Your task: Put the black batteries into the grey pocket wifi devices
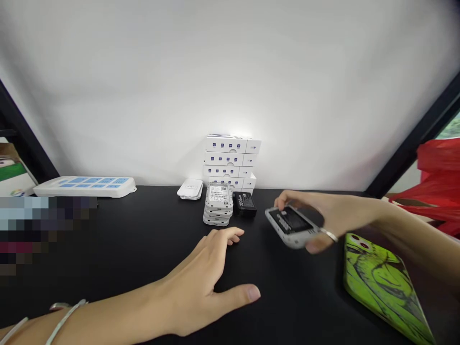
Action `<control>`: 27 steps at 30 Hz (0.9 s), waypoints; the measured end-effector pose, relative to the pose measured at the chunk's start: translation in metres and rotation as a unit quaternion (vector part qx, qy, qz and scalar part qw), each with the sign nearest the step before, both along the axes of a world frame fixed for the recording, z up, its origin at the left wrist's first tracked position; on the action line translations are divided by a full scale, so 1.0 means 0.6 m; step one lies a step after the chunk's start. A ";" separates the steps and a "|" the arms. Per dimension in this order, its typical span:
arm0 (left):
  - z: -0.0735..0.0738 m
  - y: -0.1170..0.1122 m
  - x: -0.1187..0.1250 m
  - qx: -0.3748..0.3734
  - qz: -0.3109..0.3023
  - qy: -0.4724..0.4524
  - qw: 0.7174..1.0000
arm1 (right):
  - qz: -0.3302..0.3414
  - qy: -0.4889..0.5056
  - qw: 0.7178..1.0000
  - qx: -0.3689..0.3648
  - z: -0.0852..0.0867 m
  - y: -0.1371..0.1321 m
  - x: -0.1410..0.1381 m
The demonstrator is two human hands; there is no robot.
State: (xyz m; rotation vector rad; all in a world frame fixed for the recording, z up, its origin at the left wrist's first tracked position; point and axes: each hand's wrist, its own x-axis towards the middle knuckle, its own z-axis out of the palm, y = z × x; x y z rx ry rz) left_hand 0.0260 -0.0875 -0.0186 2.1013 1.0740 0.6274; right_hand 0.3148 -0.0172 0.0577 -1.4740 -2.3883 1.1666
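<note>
My right hand [316, 220] grips a grey-white portable device [290, 225] by its edges, and the device's open back shows a dark battery bay. My left hand [199, 282] lies empty on the black tabletop [143, 249] with its fingers spread, just in front of a short stack of similar white devices [218, 203]. A black battery [244, 203] lies beside that stack on its right. A phone in a bright green patterned case [381, 282] lies face down under my right forearm.
Several white boxes [230, 163] are stacked against the white wall behind the devices. Some white back covers [190, 189] lie to their left. A white power strip [84, 187] sits at the back left, and a red plastic bag [436, 177] hangs at the far right.
</note>
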 end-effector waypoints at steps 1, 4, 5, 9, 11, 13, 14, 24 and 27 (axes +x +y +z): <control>0.000 0.000 0.000 0.009 -0.005 0.001 1.000 | -0.028 0.003 0.999 0.020 -0.009 0.022 0.011; -0.001 0.003 -0.002 0.031 -0.022 0.007 0.999 | -0.069 0.034 0.994 0.076 -0.046 0.084 0.026; -0.002 0.003 -0.002 0.036 -0.025 0.010 0.999 | -0.070 0.041 0.993 0.091 -0.058 0.102 0.026; -0.004 0.000 -0.001 0.054 -0.021 0.020 0.998 | -0.062 0.044 0.991 0.110 -0.086 0.147 0.013; 0.001 -0.002 0.001 0.072 -0.018 0.020 0.997 | -0.051 0.042 0.993 0.099 -0.088 0.153 0.008; 0.016 0.004 0.002 0.102 -0.020 0.013 0.994 | -0.037 0.049 0.995 0.082 -0.084 0.147 0.005; 0.027 0.013 0.002 0.121 -0.016 0.005 0.992 | -0.036 0.054 0.994 0.083 -0.081 0.140 0.005; 0.086 0.229 -0.025 0.041 0.154 0.180 0.971 | -0.113 0.059 0.957 0.261 -0.080 0.054 0.000; 0.081 0.237 -0.025 0.067 0.145 0.219 0.963 | -0.106 0.057 0.951 0.285 -0.083 0.048 -0.004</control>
